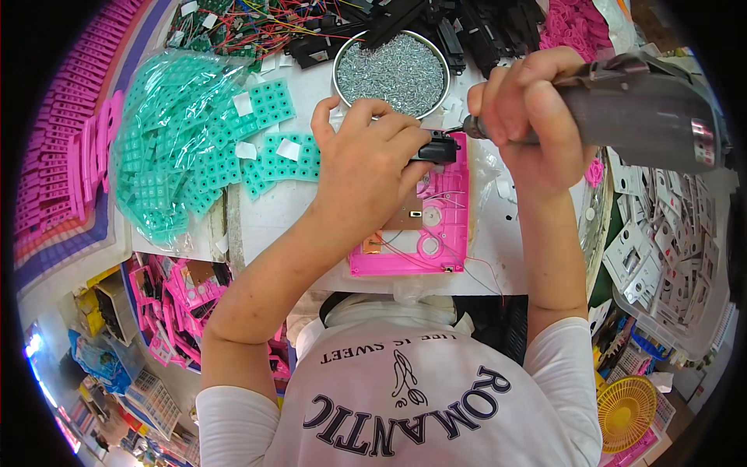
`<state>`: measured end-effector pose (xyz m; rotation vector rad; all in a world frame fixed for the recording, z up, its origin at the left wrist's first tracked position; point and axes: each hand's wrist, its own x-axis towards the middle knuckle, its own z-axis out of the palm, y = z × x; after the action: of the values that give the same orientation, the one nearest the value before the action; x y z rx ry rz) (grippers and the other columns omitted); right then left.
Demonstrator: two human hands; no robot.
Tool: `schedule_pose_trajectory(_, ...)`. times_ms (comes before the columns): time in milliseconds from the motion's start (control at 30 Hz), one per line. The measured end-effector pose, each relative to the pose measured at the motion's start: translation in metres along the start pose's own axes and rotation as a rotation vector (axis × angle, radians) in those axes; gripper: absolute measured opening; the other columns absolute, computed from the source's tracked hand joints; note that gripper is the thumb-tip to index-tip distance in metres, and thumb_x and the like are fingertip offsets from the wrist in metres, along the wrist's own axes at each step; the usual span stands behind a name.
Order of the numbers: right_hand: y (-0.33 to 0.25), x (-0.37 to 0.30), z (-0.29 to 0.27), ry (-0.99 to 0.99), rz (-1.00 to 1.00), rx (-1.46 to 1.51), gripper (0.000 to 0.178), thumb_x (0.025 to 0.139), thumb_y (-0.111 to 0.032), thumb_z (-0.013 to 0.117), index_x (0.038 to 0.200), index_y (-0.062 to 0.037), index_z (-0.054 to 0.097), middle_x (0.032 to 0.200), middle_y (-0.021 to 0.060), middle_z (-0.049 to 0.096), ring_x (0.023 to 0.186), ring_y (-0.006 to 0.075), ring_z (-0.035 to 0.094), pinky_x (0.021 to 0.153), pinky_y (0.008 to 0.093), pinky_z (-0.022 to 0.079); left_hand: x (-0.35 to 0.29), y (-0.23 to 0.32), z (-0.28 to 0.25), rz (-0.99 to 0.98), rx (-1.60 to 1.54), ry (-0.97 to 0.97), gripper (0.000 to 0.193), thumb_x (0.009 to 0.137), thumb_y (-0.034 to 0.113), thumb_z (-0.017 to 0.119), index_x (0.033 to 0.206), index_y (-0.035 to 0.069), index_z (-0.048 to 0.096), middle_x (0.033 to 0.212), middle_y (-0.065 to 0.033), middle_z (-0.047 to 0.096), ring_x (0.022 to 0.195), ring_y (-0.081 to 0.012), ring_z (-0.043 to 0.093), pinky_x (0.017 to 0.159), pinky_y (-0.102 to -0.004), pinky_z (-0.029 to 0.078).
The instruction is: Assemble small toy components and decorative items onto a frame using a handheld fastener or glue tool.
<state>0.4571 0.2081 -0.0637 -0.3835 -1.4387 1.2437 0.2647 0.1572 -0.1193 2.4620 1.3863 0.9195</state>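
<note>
A pink plastic casing (445,261) lies on the white table in front of me, with thin wires and a brown circuit board (403,214) inside it. My left hand (369,163) reaches over its far end, with fingers closed around a black plastic part (440,148). Part of that piece is hidden under the fingers. My right hand (537,113) grips a dark grey power screwdriver (638,121) near its front end. The tool lies roughly level, its tip pointing left and a little apart from the black part.
Beyond the casing stands a round metal bowl (337,78) of small screws. Black plastic parts (486,35) and wired circuit boards (233,27) pile up behind it. Teal keypads (171,140) in a clear bag lie left. White panels (661,233) fill a bin at right.
</note>
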Motion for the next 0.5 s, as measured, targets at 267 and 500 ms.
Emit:
schedule_pose_trajectory(267, 0.011, -0.006, 0.010, 0.012, 0.063, -0.248, 0.020, 0.093, -0.011, 0.065, 0.086, -0.0056, 0.048, 0.062, 0.0062, 0.053, 0.052, 0.0134, 0.047, 0.058, 0.0336, 0.047, 0.009, -0.002, 0.000, 0.031, -0.119, -0.059, 0.030, 0.073, 0.019, 0.082, 0.099, 0.013, 0.071, 0.099, 0.0004, 0.069, 0.106, -0.0226, 0.060, 0.104, -0.0549, 0.033)
schedule_pose_trajectory(500, -0.002, 0.032, -0.027, -0.206, 0.248, 0.228, 0.050, 0.093, -0.038, 0.072, 0.120, 0.0013, 0.056, 0.089, 0.0116, 0.069, 0.079, 0.0179, 0.065, 0.077, 0.0333, 0.053, 0.020, -0.010, -0.022, 0.149, -0.266, -0.185, 0.036, 0.077, 0.005, 0.077, 0.110, 0.003, 0.062, 0.117, -0.0165, 0.066, 0.108, -0.0348, 0.064, 0.098, -0.0479, 0.048)
